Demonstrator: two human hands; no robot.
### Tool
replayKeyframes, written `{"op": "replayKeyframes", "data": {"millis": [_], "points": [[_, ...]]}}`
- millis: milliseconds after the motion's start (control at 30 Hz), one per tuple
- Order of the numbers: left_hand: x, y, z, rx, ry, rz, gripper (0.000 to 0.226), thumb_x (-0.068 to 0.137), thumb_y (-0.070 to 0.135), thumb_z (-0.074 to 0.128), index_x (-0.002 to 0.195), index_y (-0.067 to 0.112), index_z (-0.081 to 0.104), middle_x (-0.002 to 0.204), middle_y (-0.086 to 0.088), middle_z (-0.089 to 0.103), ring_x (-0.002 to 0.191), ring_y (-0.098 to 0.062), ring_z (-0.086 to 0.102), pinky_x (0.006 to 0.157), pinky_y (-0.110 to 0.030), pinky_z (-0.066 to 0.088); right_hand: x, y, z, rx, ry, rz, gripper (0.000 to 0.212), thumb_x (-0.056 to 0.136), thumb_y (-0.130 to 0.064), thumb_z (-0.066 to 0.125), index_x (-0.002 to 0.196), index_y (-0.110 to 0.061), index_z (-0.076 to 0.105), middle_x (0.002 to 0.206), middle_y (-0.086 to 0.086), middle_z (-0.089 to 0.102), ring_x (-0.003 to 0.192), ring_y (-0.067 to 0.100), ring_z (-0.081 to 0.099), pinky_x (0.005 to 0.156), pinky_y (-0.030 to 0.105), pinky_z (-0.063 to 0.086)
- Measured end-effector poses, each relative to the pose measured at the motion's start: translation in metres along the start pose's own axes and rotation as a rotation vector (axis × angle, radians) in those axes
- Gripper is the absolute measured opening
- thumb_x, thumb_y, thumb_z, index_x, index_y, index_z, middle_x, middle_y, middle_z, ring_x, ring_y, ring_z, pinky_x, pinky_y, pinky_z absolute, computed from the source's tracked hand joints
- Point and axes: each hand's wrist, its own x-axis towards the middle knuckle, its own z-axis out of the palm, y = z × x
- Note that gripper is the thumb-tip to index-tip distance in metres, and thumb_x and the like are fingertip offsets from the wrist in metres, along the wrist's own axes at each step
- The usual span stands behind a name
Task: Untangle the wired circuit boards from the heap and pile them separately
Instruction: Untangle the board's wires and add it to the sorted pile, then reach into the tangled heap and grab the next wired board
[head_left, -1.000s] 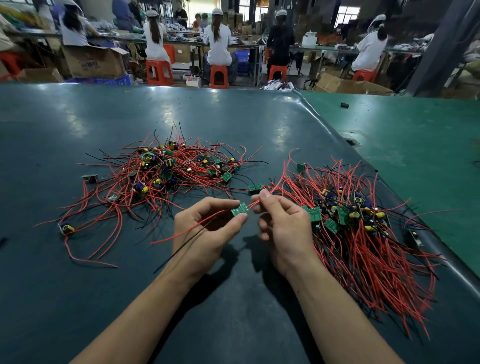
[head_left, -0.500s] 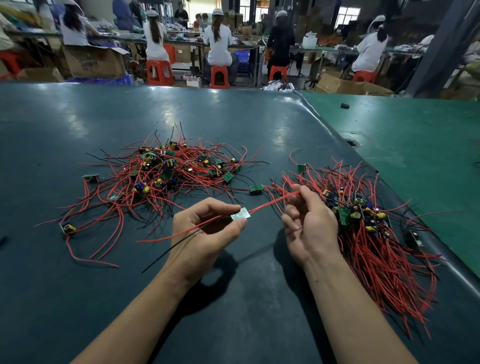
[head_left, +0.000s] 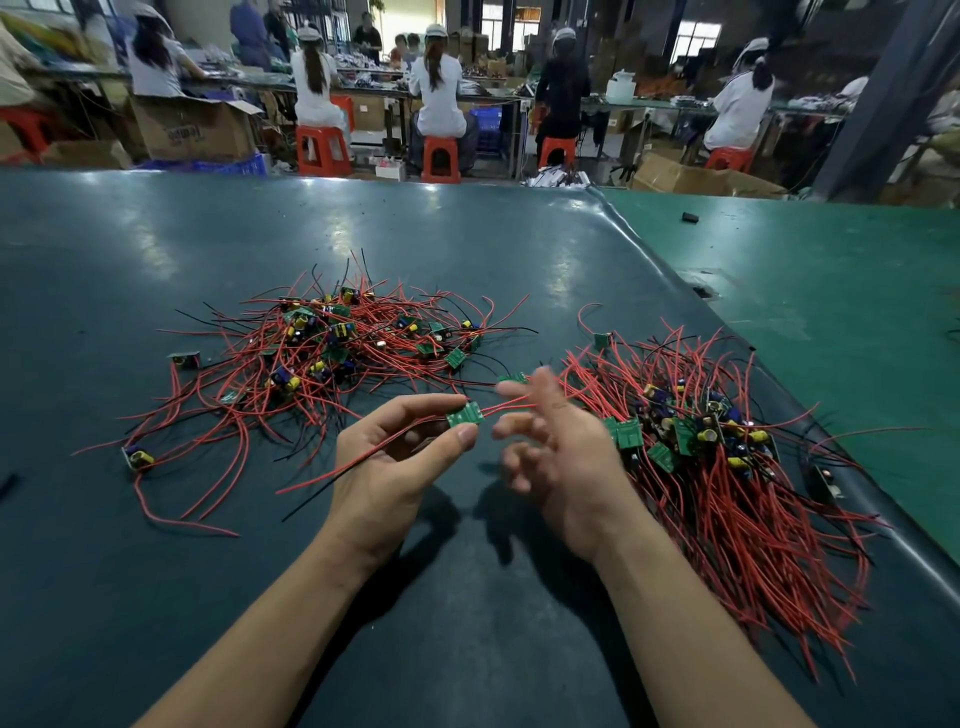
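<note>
Board sits pinched between thumb and forefinger of the left hand, lifted off the table. Its red and black leads run back under the curled fingers toward the wrist; more red leads run from its far edge toward the right hand.

Right hand is blurred. Fingers look spread and loosely bent, and I cannot tell whether they hold a wire; red leads pass just behind its fingertips.

Tangled heap lies beyond the left fingers. Sorted pile lies just outboard of the right fingers, leads combed roughly one way.

Step in hand, as judged: separating one board's leads from the strands bridging heap and pile. The board itself is free; the leads on its far side may not be.

Next move calls for the right fingers to take the far leads close to the board and draw them clear along their length, not across the heap. Then the board is laid on the pile, leads aligned with the others.
</note>
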Motion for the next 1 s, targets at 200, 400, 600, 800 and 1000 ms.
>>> {"op": "replayKeyframes", "data": {"millis": [200, 400, 600, 800, 1000], "points": [[0.000, -0.001, 0.000, 0.050, -0.036, 0.027, 0.024, 0.074, -0.008, 0.075, 0.092, 0.007, 0.072, 0.076, 0.007, 0.074, 0.071, -0.001, 0.067, 0.068, -0.010, 0.049, -0.001, 0.009, 0.001, -0.071, 0.026, -0.080, 0.021, 0.092, -0.021, 0.065, 0.072, -0.018, 0.073, 0.058, 0.001, 0.060, 0.040, 0.009, 0.047, 0.036, 0.016, 0.033], [0.000, -0.004, 0.001, -0.078, -0.078, -0.048, 0.024, 0.066, 0.006, 0.082, 0.088, 0.013, 0.077, 0.081, -0.005, 0.075, 0.074, -0.014, 0.070, 0.070, -0.020, 0.053, -0.003, 0.001, -0.007, -0.043, -0.116, -0.030, 0.032, 0.066, -0.035, 0.079, 0.089, -0.014, 0.078, 0.065, 0.000, 0.062, 0.044, 0.008, 0.047, 0.038, 0.016, 0.032], [0.005, 0.000, 0.002, -0.367, -0.037, -0.239, 0.017, 0.058, 0.011, 0.078, 0.073, 0.006, 0.071, 0.071, -0.011, 0.071, 0.064, -0.019, 0.071, 0.063, -0.024, 0.058, -0.007, 0.007, -0.002, -0.145, -0.244, -0.106, 0.030, 0.073, -0.029, 0.076, 0.101, -0.017, 0.075, 0.073, 0.000, 0.068, 0.048, 0.010, 0.054, 0.040, 0.018, 0.039], [0.007, 0.002, 0.004, -0.430, -0.004, -0.338, 0.015, 0.077, 0.013, 0.063, 0.085, 0.006, 0.074, 0.078, -0.010, 0.074, 0.066, -0.016, 0.071, 0.063, -0.022, 0.058, -0.009, 0.008, 0.003, -0.090, -0.145, -0.214, 0.026, 0.077, -0.020, 0.072, 0.100, -0.010, 0.072, 0.071, 0.010, 0.068, 0.051, 0.016, 0.059, 0.039, 0.020, 0.042], [0.013, 0.001, 0.002, -0.374, 0.098, -0.379, 0.031, 0.077, 0.038, 0.064, 0.077, 0.010, 0.077, 0.078, -0.010, 0.073, 0.059, -0.012, 0.065, 0.058, -0.021, 0.055, -0.013, 0.009, 0.012, -0.145, 0.048, -0.462, 0.015, 0.088, -0.007, 0.067, 0.103, -0.009, 0.066, 0.075, 0.011, 0.071, 0.054, 0.019, 0.062, 0.039, 0.023, 0.045]]}}
